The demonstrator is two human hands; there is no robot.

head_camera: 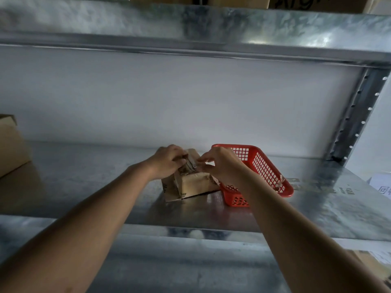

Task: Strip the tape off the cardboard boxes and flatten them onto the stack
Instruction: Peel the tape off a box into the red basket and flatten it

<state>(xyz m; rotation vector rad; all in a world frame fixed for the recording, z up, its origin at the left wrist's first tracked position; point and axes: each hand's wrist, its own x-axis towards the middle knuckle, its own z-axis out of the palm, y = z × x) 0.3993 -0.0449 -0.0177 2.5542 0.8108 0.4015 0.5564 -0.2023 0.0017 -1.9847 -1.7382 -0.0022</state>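
Note:
A small taped cardboard box [191, 185] sits on the metal shelf [95, 187], its lower flap spread out at the front. My left hand [167, 162] grips the box's top left edge with curled fingers. My right hand [222, 163] is over the top right, its fingertips pinching at the strip of tape [191, 163] that runs across the top. Both forearms reach in from below.
A red plastic mesh basket [264, 166] lies right behind and beside the box, with a scrap of tape [280, 181] on its rim. A larger cardboard box [10, 144] stands at the far left. A shelf upright [355, 115] rises at right, and an upper shelf [190, 28] hangs overhead.

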